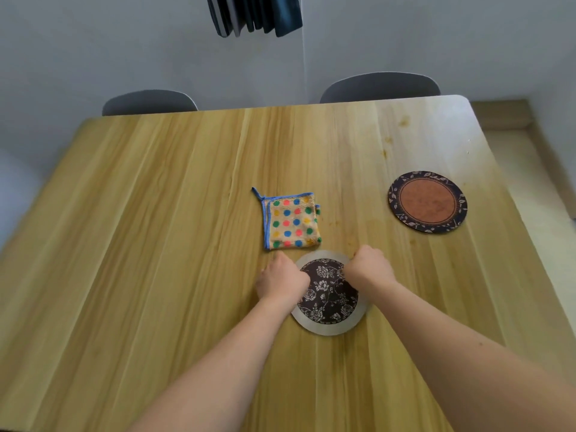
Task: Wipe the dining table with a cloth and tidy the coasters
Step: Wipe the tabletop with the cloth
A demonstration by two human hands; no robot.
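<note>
A round coaster with a dark floral centre and a pale grey rim (pixel 328 302) lies near the middle of the wooden dining table (pixel 156 244). My left hand (pixel 282 280) grips its left edge and my right hand (pixel 369 268) grips its upper right edge, fingers curled on the rim. Just beyond it lies a folded cloth with coloured dots and blue trim (pixel 291 221), flat and untouched. A second round coaster (pixel 427 201), brown centre with a dark leaf-patterned border, lies apart at the right side of the table.
Two grey chair backs (pixel 149 102) (pixel 380 87) stand at the table's far edge against a pale wall. Dark blue fabric (pixel 255 14) hangs above. Small brownish stains (pixel 388 140) mark the wood at the far right. The right table edge drops to the floor.
</note>
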